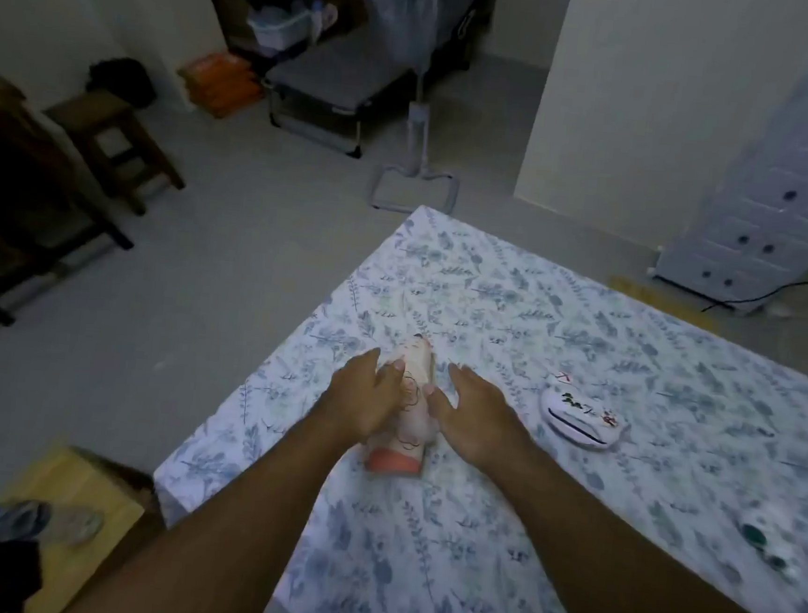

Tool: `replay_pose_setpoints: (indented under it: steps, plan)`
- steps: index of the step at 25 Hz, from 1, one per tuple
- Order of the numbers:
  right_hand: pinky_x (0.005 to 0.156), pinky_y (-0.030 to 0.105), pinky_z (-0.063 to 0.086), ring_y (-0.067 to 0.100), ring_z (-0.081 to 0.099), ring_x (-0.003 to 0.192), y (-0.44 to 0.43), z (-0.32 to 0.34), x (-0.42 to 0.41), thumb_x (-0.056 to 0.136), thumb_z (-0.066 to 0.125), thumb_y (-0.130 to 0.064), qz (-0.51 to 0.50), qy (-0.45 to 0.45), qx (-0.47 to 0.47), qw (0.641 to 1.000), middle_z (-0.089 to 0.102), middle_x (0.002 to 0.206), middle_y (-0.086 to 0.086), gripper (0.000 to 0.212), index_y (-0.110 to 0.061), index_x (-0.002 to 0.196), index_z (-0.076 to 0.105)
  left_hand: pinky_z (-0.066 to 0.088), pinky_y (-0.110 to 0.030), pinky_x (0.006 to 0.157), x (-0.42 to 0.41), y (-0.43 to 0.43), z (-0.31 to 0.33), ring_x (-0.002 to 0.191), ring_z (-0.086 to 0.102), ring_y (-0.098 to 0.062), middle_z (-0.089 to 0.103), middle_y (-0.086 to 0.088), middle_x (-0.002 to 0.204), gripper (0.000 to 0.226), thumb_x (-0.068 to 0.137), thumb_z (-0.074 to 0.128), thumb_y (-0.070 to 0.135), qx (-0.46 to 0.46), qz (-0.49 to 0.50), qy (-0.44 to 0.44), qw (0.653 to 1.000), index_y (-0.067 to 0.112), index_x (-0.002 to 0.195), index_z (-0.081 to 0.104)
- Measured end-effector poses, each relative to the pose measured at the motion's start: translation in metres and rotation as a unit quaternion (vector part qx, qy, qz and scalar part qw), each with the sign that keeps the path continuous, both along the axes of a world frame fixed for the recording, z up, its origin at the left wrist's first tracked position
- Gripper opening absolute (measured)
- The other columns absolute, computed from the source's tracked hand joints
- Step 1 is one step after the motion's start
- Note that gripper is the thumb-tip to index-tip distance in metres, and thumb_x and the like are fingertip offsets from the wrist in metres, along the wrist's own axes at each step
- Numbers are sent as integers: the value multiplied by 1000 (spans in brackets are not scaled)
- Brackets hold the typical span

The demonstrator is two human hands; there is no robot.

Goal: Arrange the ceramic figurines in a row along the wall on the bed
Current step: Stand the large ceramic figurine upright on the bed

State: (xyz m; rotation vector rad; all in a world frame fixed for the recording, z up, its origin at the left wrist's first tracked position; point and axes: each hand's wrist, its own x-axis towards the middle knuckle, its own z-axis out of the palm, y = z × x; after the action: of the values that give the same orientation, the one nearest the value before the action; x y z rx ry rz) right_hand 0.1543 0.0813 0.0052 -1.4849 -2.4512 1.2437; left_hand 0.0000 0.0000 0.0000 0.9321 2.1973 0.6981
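A tall pale ceramic figurine (409, 424) with an orange-pink base lies on its side on the floral bed sheet (513, 316), near the bed's left edge. My left hand (367, 396) rests on its left side, fingers curled over it. My right hand (473, 410) lies against its right side, fingers spread, thumb touching it. A second white ceramic figurine (580, 417) with green and red painted marks lies on the sheet to the right of my hands. A small dark green object (762, 548) sits blurred near the right edge.
Grey floor lies left of the bed. A wooden stool (113, 144), a dark table (15, 204), a folding cot (328, 89) and a fan stand (415, 180) are beyond. A yellow bedside surface (56, 520) holds a bottle. A white drawer unit (783, 193) stands at right.
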Motion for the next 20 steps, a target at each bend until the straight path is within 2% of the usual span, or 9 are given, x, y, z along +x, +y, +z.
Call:
replay_pose_setpoints:
  steps: [3,5,7,10,12,14,16,18,20]
  plan:
    - [103,44,46,27,61,118,-7,-31,-37,94,48,-57,-72,36,-120,989,63,132,8,59,-23,143,45,42,-31,95,-21,5,-35,118,56,-20,54,-9,145,56,104,39,51,-34,28,-136,990,15,146,45]
    - [95,44,53,22,68,104,-10,-40,-46,92,57,-52,-107,65,-146,981,70,118,3,51,-25,135,51,50,-30,83,-26,3,-45,103,64,-15,66,-7,127,47,104,43,47,-22,36,-225,973,14,137,53]
    - [88,44,58,16,72,93,-6,-40,-46,89,65,-46,-144,109,-172,968,73,108,-3,42,-28,127,57,58,-31,79,-34,6,-43,97,71,-16,71,-5,118,45,101,52,46,-5,29,-271,962,16,136,54]
    - [77,30,61,2,73,90,3,-28,-35,83,78,-31,-178,214,-212,937,75,102,-16,39,-49,111,57,58,-28,84,-48,14,-33,106,68,-12,63,3,126,65,94,66,46,38,-31,-286,957,29,150,37]
    - [70,18,58,-4,71,93,9,-18,-27,81,81,-17,-174,275,-187,927,74,99,-25,54,-57,107,55,57,-26,87,-52,26,-23,114,64,-9,57,10,132,81,89,73,42,81,-81,-287,951,38,155,26]
    - [78,22,59,1,70,103,12,-17,-22,79,81,-6,-179,305,-137,926,73,111,-20,66,-48,122,56,57,-27,90,-53,38,-19,119,60,-4,57,18,135,83,87,78,34,121,-130,-273,945,42,154,29]
    - [86,34,60,8,68,110,14,-23,-19,75,83,-3,-198,313,-103,923,71,120,-11,72,-36,133,55,57,-24,87,-49,45,-19,120,58,1,59,25,132,76,87,79,25,153,-164,-257,940,45,148,39]
    - [89,41,59,13,68,112,11,-33,-16,71,85,-5,-211,318,-83,921,70,122,-8,74,-37,130,56,57,-22,84,-45,45,-24,122,56,1,59,26,132,70,88,77,18,171,-182,-256,934,47,142,45]
    - [87,36,59,9,66,113,5,-42,-13,69,87,-6,-228,324,-75,915,68,121,-14,73,-44,124,56,56,-21,85,-44,42,-30,126,53,0,57,24,136,70,88,75,14,179,-197,-251,931,45,143,44]
